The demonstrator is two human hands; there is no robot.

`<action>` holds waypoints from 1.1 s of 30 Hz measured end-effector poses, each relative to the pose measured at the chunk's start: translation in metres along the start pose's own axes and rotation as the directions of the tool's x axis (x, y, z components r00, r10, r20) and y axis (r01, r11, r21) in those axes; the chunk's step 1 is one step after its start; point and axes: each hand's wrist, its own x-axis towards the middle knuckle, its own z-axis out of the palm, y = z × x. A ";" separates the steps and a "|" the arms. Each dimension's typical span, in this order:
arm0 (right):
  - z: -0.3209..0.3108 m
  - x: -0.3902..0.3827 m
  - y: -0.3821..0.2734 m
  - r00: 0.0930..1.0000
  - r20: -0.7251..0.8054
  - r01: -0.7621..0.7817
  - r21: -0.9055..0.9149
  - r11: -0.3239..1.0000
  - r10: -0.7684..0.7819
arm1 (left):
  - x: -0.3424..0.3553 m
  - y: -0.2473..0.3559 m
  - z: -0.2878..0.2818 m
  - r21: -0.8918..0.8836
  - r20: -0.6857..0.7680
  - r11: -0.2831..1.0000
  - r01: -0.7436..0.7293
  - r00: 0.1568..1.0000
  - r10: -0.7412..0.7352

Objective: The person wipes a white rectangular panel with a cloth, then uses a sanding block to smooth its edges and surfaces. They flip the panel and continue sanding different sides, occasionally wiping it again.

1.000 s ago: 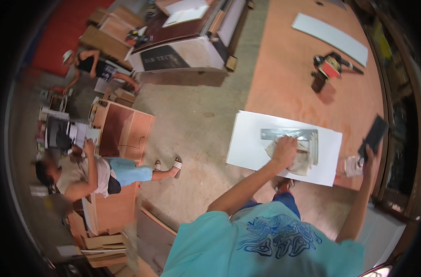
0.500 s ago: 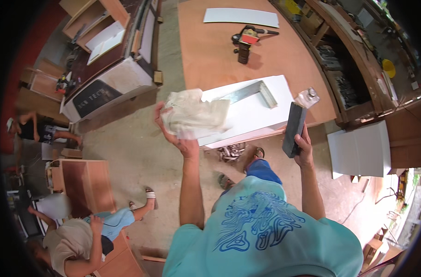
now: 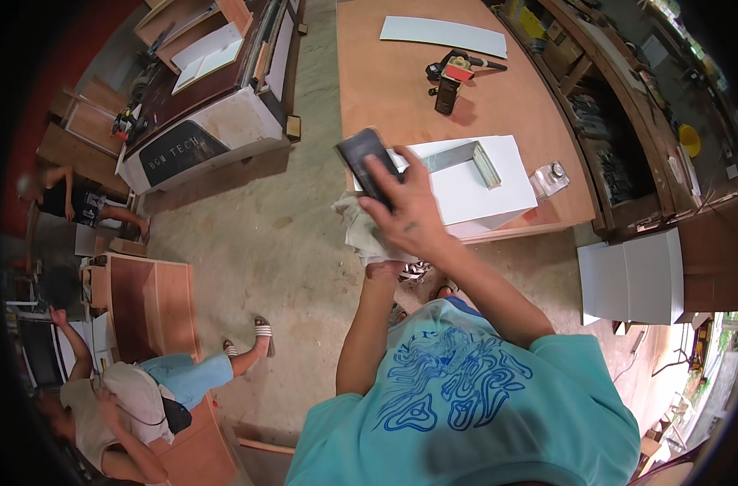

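Observation:
My right hand (image 3: 405,206) grips a dark rectangular block (image 3: 358,149) and holds it over a crumpled off-white cloth (image 3: 354,231). My left hand (image 3: 383,270) is beneath the cloth and holds it, its fingers mostly hidden. Just beyond them, a white board (image 3: 493,200) rests on the near end of the plywood bench (image 3: 401,89), with a metal square (image 3: 486,168) on it. A clear glass container (image 3: 551,180) stands right of the board.
A dark tool (image 3: 448,91) and white strip (image 3: 442,32) lie farther up the bench. Two people (image 3: 122,405) (image 3: 72,194) are at the left, among wooden cabinets (image 3: 138,304). A cluttered wooden shelf (image 3: 588,121) runs along the right; white panels (image 3: 628,275) stand below it.
My right hand has brought the block leftward from beside the glass container to over the cloth. My left hand lifted the cloth off the board and now holds it low at the board's left.

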 end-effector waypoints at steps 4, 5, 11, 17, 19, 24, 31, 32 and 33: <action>0.038 -0.024 0.004 0.992 0.115 0.067 -0.060 0.996 -0.060 | 0.030 -0.003 -0.114 -0.131 0.059 0.982 -0.135 0.988 0.144; 0.043 -0.032 -0.011 0.983 0.151 0.106 0.008 0.994 -0.106 | 0.032 0.020 -0.159 -0.031 -0.052 0.986 -0.162 0.986 0.160; -0.018 -0.096 0.017 0.715 0.699 -0.361 0.342 0.868 0.021 | 0.014 0.063 -0.077 0.274 -0.040 0.956 -0.102 0.992 0.117; -0.062 -0.055 0.030 0.705 0.688 -0.636 0.721 -0.274 0.173 | -0.010 0.036 -0.070 0.386 -0.004 0.921 0.050 0.999 -0.053; -0.064 -0.052 0.023 0.730 0.648 -0.539 0.741 -0.401 0.216 | -0.017 0.025 -0.059 -0.214 0.041 0.926 0.312 0.950 -0.310; -0.053 -0.059 0.034 0.840 0.478 -0.476 0.876 -0.074 0.256 | -0.033 -0.013 -0.054 -0.186 0.028 0.926 0.327 0.944 -0.328; -0.005 -0.079 0.023 0.976 0.190 0.123 -0.103 0.987 -0.102 | -0.049 -0.040 -0.072 0.137 -0.105 0.981 0.140 0.986 -0.127; 0.000 -0.082 0.030 0.975 0.171 0.157 -0.086 0.984 -0.141 | -0.049 -0.034 -0.079 0.043 -0.117 0.992 0.115 0.987 -0.109; -0.002 -0.087 0.044 0.966 0.219 0.158 -0.080 0.984 -0.137 | -0.047 -0.030 -0.082 -0.056 -0.128 0.994 0.089 0.987 -0.096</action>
